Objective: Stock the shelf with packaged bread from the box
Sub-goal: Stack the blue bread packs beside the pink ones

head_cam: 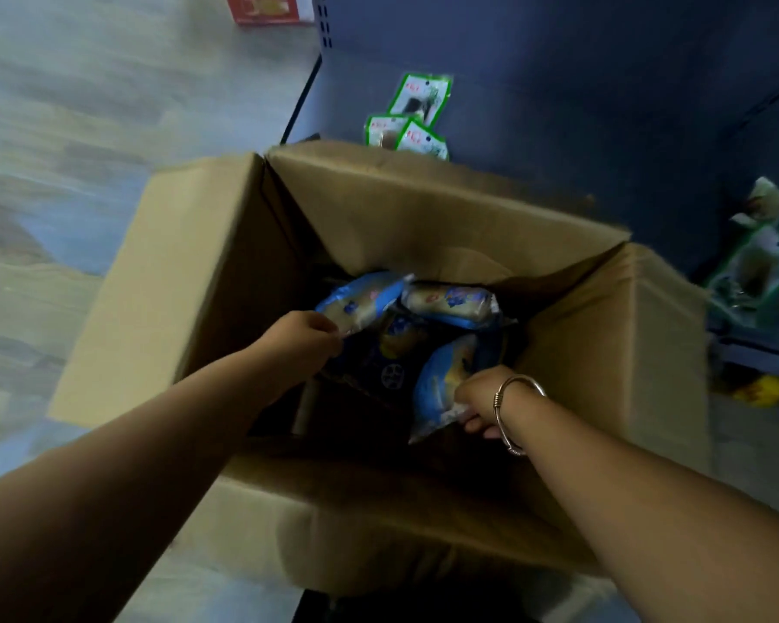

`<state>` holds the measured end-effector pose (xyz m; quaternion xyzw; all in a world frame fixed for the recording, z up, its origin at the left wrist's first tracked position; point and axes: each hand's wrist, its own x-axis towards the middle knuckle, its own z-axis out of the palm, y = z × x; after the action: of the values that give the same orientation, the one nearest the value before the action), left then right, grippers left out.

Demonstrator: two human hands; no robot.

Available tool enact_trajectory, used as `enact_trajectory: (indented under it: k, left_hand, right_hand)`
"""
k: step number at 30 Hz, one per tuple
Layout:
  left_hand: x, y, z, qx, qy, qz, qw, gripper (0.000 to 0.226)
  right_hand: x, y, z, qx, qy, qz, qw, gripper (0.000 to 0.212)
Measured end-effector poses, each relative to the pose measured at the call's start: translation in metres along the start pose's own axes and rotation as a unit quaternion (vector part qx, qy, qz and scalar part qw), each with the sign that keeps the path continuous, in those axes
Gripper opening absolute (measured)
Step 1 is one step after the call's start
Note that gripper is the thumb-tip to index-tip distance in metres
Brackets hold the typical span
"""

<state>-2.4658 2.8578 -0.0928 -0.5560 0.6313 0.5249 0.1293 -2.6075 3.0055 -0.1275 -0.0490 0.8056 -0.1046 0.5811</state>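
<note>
An open cardboard box (423,218) stands on the floor with its flaps spread. Inside lie several blue-and-white bread packets. My left hand (300,337) pinches the near end of one bread packet (363,299) at the box's left side. My right hand (480,400), with a metal bangle on the wrist, grips another bread packet (441,379) at the right side, tilted upward. A third bread packet (450,301) rests flat toward the back. The box's bottom is dark and hard to make out.
A dark blue shelf unit (558,83) rises behind the box, its lowest shelf holding three green packets (408,123). More green packets (761,263) sit at the right. A red carton (266,9) stands on the wooden floor far left.
</note>
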Motion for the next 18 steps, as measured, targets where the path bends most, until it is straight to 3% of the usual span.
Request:
enact_trajectory:
  k: [4,7,10,14,18]
  left_hand:
    - [-0.051,0.038,-0.024,-0.012,0.017,0.025,0.999,0.011]
    - [-0.098,0.076,-0.045,-0.027,0.008,0.035,0.999,0.008]
    - [-0.146,0.115,-0.072,-0.018,0.000,0.052,0.998,0.024]
    - [-0.221,0.185,-0.122,-0.026,-0.005,0.105,0.994,0.005]
    - [-0.307,0.261,-0.174,0.002,-0.042,0.171,0.984,0.010]
  right_hand:
    - [-0.065,-0.015,-0.033,0.055,0.017,-0.051,0.997,0.026]
    - [-0.124,-0.032,-0.060,0.106,-0.022,-0.031,0.994,0.025]
    - [-0.186,-0.051,-0.089,0.090,-0.038,-0.033,0.995,0.026]
    - [-0.281,-0.083,-0.128,0.097,-0.036,-0.063,0.993,0.028]
    - [-0.399,-0.123,-0.169,0.128,-0.042,-0.123,0.983,0.029]
